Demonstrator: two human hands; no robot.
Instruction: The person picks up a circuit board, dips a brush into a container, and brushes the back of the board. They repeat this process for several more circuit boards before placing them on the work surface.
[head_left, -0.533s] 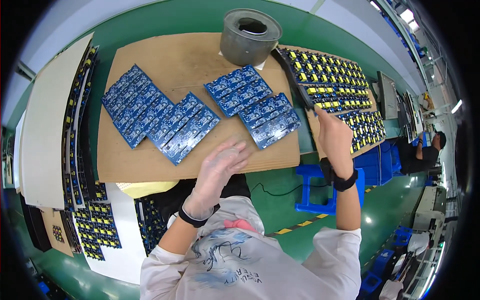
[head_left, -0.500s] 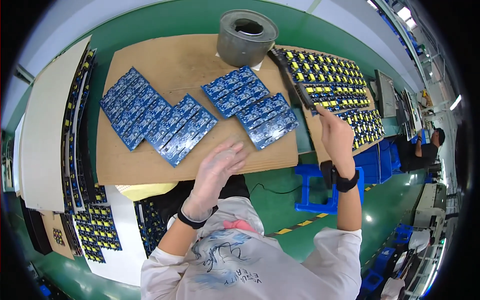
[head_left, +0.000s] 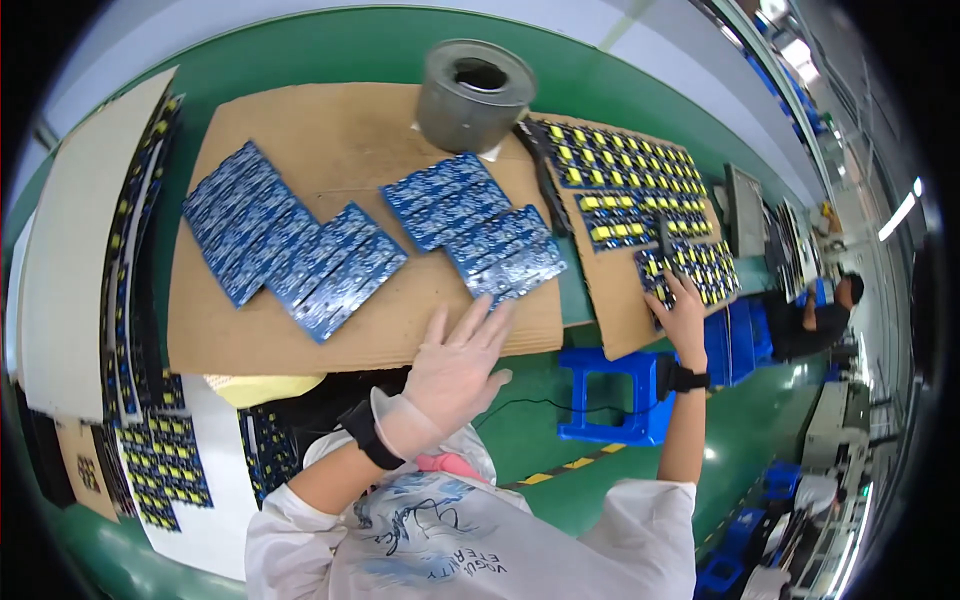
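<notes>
Right hand has moved onto yellow boards; left hand hovers open.

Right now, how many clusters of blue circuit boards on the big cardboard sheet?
2. A left cluster spread diagonally across the sheet's left half, and a right cluster below the grey metal cylinder, just ahead of the gloved left hand. Overlaps may hide boards.

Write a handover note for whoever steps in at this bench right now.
Left hand: gloved, open, raised above the near edge of the cardboard sheet, holding nothing.
Right hand: stretched out onto the panel of yellow parts at the right; grip not clear.
Blue circuit boards lie in overlapping rows on the cardboard; a grey roll stands at the far edge.
Done: blue boards laid out. Left: yellow-part panels at right and lower left appear unhandled.
</notes>
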